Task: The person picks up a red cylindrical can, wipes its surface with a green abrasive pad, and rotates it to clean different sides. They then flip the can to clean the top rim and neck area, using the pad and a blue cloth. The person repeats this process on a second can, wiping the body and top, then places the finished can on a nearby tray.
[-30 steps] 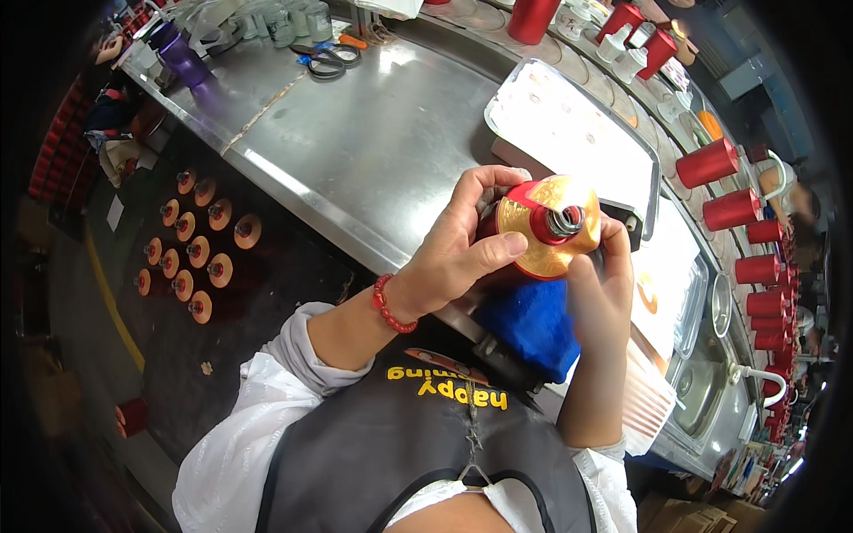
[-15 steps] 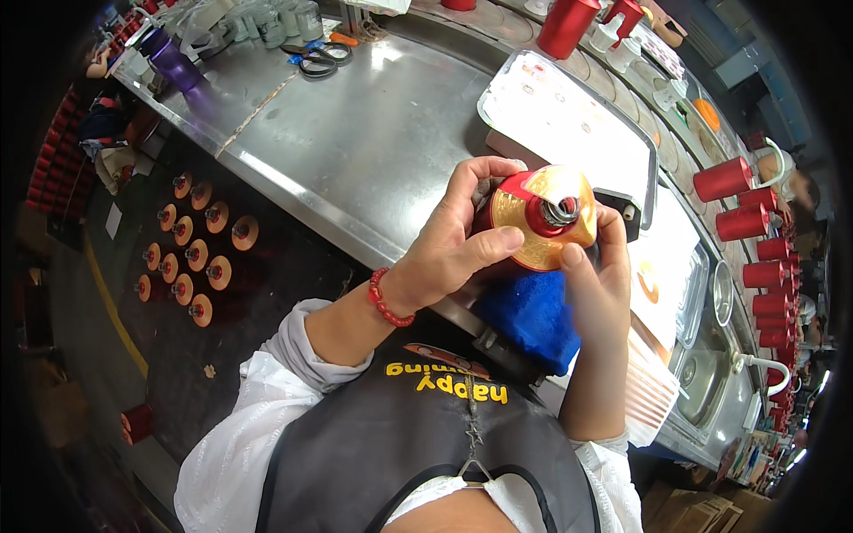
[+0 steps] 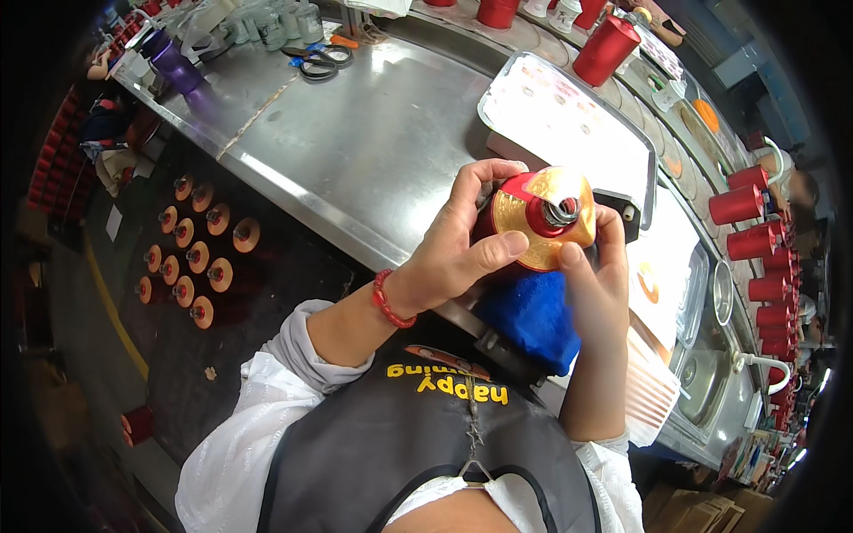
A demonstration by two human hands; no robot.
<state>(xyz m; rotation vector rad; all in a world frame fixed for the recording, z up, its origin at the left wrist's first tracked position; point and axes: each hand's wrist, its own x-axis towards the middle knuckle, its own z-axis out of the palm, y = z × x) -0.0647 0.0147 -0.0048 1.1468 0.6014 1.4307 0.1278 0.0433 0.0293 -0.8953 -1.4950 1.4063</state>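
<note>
Between my hands is a red bottle [image 3: 512, 188] with its clear glass neck pointing up toward me. A shiny gold ring-shaped label [image 3: 544, 253] lies around its shoulder, with a red gap at the upper left. My left hand [image 3: 466, 233] is wrapped round the left side, thumb pressed on the gold label. On the right side my right hand [image 3: 602, 266] grips it, thumb tip at the label's lower edge. The bottle's lower body is hidden below the shoulder. A bunched blue cloth [image 3: 530, 322] sits just under the bottle.
A white tray [image 3: 644, 216] stands on the steel table [image 3: 355, 133] beyond my hands. Scissors [image 3: 318, 60] and a purple bottle [image 3: 171, 60] are at the far left. A conveyor [image 3: 653, 115] carries red bottles [image 3: 608, 51]. Several gold-collared bottles [image 3: 197, 258] stand lower left. A sink [image 3: 706, 386] is at right.
The red bottles on the conveyor have shifted rightward and toward me along the curve. My left thumb has slid slightly on the gold label; otherwise my hands and the held bottle stay almost still.
</note>
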